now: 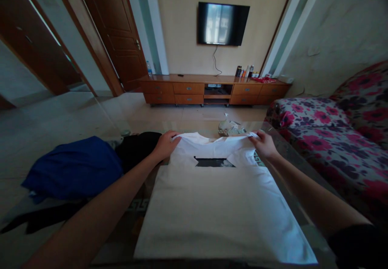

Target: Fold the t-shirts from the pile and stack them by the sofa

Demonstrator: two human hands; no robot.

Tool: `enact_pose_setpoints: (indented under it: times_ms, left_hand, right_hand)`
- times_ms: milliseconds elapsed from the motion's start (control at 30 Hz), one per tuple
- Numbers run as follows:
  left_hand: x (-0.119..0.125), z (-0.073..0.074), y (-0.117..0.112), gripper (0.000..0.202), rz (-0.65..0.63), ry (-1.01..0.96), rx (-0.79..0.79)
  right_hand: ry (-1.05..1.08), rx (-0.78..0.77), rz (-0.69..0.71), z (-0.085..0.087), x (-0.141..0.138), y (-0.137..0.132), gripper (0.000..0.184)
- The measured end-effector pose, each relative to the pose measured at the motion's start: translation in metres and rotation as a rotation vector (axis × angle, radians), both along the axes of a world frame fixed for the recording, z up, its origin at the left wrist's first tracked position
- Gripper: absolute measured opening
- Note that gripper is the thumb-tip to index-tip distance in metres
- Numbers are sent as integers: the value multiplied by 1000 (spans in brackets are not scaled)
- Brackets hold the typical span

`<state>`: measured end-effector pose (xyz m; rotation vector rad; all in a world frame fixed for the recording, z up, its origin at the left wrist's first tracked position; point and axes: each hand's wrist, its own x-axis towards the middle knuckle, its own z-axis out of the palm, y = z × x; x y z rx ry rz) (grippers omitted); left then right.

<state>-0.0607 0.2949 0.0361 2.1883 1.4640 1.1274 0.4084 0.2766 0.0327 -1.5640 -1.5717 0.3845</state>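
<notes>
A white T-shirt [224, 208] with a dark printed patch on its chest lies over the glass table, its lower part spread toward me. Pinched at the left shoulder of the shirt is my left hand [166, 144], fingers closed on the cloth. My right hand [264, 143] grips the opposite shoulder the same way. Between the two hands the neckline sits slightly raised. Left of my left forearm, a blue garment [75, 168] lies heaped beside a black garment [138, 148].
The glass table [292, 148] has a key-patterned border. A crumpled plastic bag [232, 127] shows past the shirt. A flowered sofa [330, 139] stands at the right. Ahead, a wooden TV cabinet [189, 93] carries several bottles, below a wall-mounted television [223, 23].
</notes>
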Motion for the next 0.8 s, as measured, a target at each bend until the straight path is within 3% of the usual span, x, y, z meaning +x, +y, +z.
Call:
enact_pose_setpoints:
  times_ms: [100,167,267,367,467,567,700,800]
  left_hand:
    - [-10,17,-72,22,-2,-63,114]
    - [-18,16,-123,17,31,-63,153]
    - [-30,-1,-189,13,-83,63,82]
    - [-36,-21,-233,19,-263,284,-33]
    - [-30,-32,-258,30,-293,499,-127]
    - [-13,-33,-272,41,-245,562,-134]
    - [11,-34,-283,57,-252,449,-206]
    - [18,-36,-289,54,-179,323,-274]
  right_hand:
    - [104,68,83,19,11,-63,24]
    - [140,57,89,20,21,-110,21]
    - [87,-15,111,1,33,-181,15]
    - [-161,-156,206,-28,34,-242,13]
    - [-469,-286,223,-45,17,-282,30]
    - [-584,-309,229,-44,-12,-297,53]
    - [-467,-320,237,-31,-52,-294,67]
    - [-338,-336,272,-27,-67,-294,50]
